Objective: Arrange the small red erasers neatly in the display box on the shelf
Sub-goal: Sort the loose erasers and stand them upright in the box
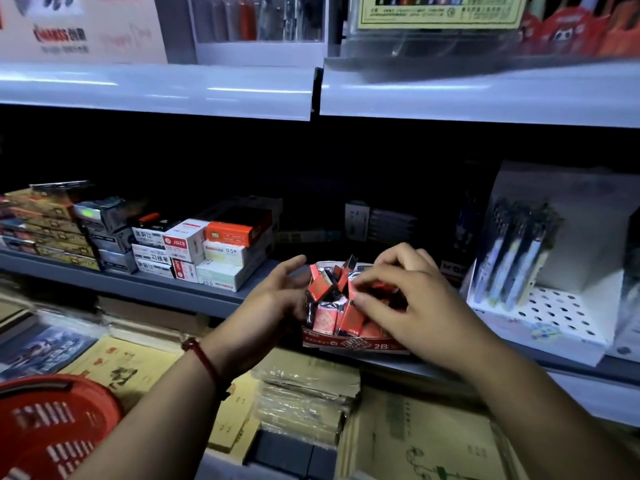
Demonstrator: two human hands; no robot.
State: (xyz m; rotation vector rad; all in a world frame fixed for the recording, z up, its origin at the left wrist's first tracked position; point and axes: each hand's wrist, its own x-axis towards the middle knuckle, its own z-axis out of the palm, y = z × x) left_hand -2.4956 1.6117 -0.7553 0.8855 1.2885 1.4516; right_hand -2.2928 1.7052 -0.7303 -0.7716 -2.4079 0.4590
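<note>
A low red-and-white display box (pixel 360 345) marked 2B sits at the front edge of the middle shelf. Several small red erasers (pixel 325 315) in red-and-black wrappers lie jumbled in it, some standing on end, some tilted. My left hand (pixel 273 299) is at the box's left side, fingers spread and relaxed, touching the pile's edge. My right hand (pixel 405 299) lies over the right half of the box with fingers curled, pinching a red eraser (pixel 372 287) on top of the pile. The right part of the box is hidden under that hand.
Stacked staple boxes (pixel 207 251) stand left of the display box. A white pen display stand (pixel 540 271) is close on the right. The upper shelf edge (pixel 311 91) overhangs. Below lie paper packs (pixel 304 400) and a red basket (pixel 52 427).
</note>
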